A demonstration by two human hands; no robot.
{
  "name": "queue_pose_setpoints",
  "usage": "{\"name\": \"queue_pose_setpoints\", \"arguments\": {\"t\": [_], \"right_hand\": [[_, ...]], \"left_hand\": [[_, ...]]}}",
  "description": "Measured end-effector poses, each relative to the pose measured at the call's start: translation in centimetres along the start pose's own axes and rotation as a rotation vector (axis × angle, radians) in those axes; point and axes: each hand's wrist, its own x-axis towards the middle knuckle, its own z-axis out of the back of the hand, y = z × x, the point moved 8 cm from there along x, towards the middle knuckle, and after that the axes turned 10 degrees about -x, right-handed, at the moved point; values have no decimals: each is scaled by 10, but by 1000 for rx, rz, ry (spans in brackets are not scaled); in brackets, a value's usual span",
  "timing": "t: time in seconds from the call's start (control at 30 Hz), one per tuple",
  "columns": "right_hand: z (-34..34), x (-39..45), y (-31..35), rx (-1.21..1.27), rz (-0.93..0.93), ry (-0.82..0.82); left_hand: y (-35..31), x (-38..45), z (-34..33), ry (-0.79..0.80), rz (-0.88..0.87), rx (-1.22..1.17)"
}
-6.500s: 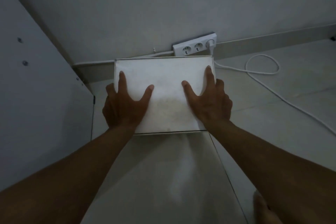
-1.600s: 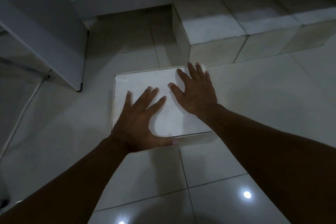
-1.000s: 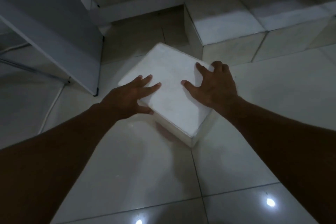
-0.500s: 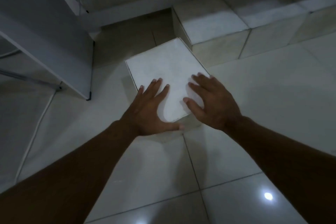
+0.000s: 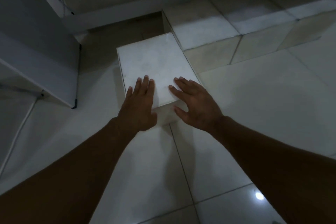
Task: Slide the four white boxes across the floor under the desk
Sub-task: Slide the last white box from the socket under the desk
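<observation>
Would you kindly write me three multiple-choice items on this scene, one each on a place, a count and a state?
1. Where does the near white box sit compared with the row of boxes?
A. stacked on top of it
B. on the floor, at its left end
C. far off to its right

2. How many boxes are clearly visible in the row along the wall?
A. one
B. three
C. six

3. How are the hands placed on the near box?
A. both flat on its near end, fingers spread
B. both clenched around a handle
C. one lifting it off the floor

Answers:
1 B, as it lies on the tiles with its far right corner by the row's leftmost box.
2 B, as seams divide the row into three tops.
3 A, as the left hand and right hand lie open-palmed.
</observation>
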Motion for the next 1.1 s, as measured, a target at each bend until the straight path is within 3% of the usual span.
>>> {"name": "queue_pose_setpoints", "arguments": {"t": [0.17, 0.33, 0.47, 0.63, 0.77, 1.1], "right_hand": [[-9, 28, -9, 19, 43, 15], [-15, 47, -26, -23, 68, -59], [-26, 67, -49, -64, -79, -67], [-38, 95, -99, -229, -260, 89], [-46, 119, -121, -251, -291, 164], [-48, 125, -122, -248, -390, -10]], "left_hand": [[-4, 25, -4, -50, 185, 69], [10, 55, 6, -228, 121, 73], [25, 79, 16, -327, 122, 76], [37, 107, 24, -328, 133, 85], [48, 124, 31, -310, 137, 85], [58, 152, 43, -303, 140, 90]]}}
